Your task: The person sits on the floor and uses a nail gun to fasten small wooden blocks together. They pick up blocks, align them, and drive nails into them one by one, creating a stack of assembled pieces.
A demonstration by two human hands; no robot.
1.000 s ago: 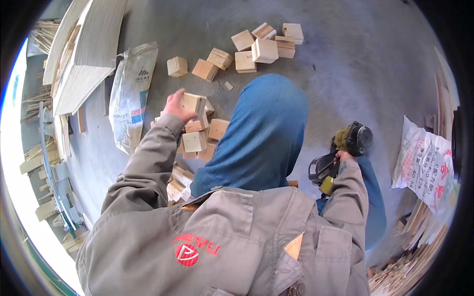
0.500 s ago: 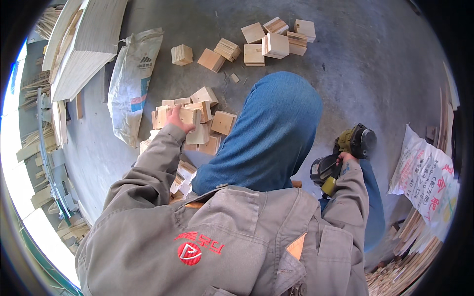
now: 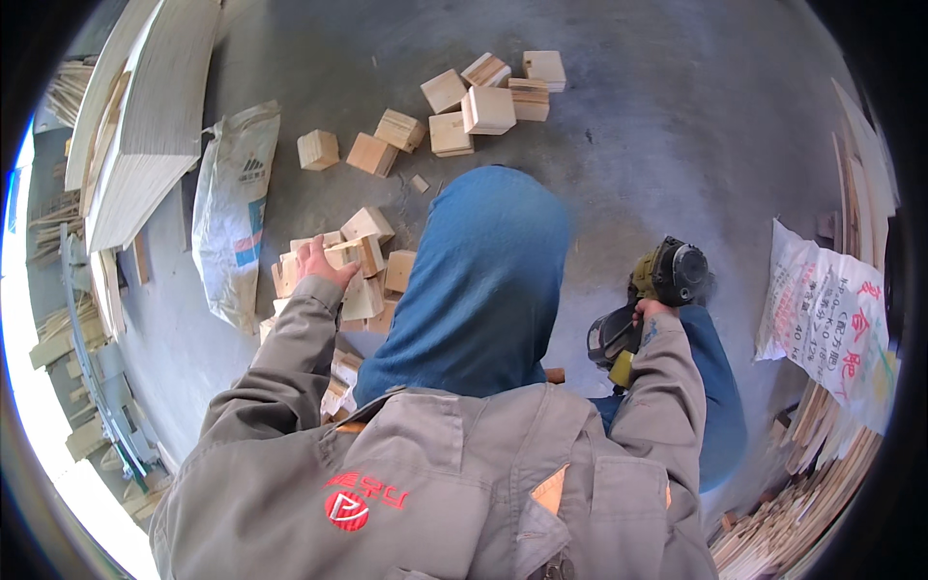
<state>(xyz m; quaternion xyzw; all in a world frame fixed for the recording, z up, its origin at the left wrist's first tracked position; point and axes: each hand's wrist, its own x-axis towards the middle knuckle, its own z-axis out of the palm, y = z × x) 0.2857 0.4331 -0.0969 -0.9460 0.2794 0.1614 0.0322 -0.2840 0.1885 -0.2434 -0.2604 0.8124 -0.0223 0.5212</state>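
My left hand (image 3: 324, 265) reaches to the pile of pale wooden blocks beside my knee. Its thumb and fingers are spread around a wooden block (image 3: 353, 254) on top of the pile; the far side of the grip is hidden. More wooden blocks (image 3: 362, 299) lie stacked under and around it. Over on the right, my right hand (image 3: 654, 309) is wrapped round the handle of a black and olive nail gun (image 3: 667, 271). The gun is held low next to my right leg, its round black end pointing up and away from me.
Several wooden blocks (image 3: 488, 110) lie scattered on the grey floor ahead. On the left are a white sack (image 3: 232, 208) and a large stack of boards (image 3: 159, 126). Another printed sack (image 3: 822, 319) rests on the right, above thin wood strips (image 3: 802, 503). My bent knee stands between both hands.
The view has shifted, so the blocks and sacks sit farther left in it. My left hand stays at the block pile, and my right hand keeps hold of the nail gun.
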